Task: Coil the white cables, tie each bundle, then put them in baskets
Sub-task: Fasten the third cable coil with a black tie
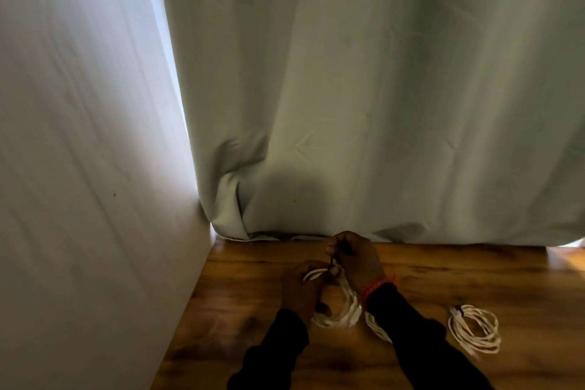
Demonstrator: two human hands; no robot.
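A coiled white cable bundle [343, 310] hangs between my two hands above the wooden table [474, 275]. My left hand [300, 291] grips the top of the coil. My right hand [353, 258] is raised just above it and pinches a thin dark tie at the top of the bundle. A second coiled white cable [474, 328] lies flat on the table to the right, apart from both hands. No basket is in view.
A pale green curtain [380, 89] hangs right behind the table's far edge. A white wall [79, 168] bounds the table on the left. An orange band sits on my right wrist [376, 286].
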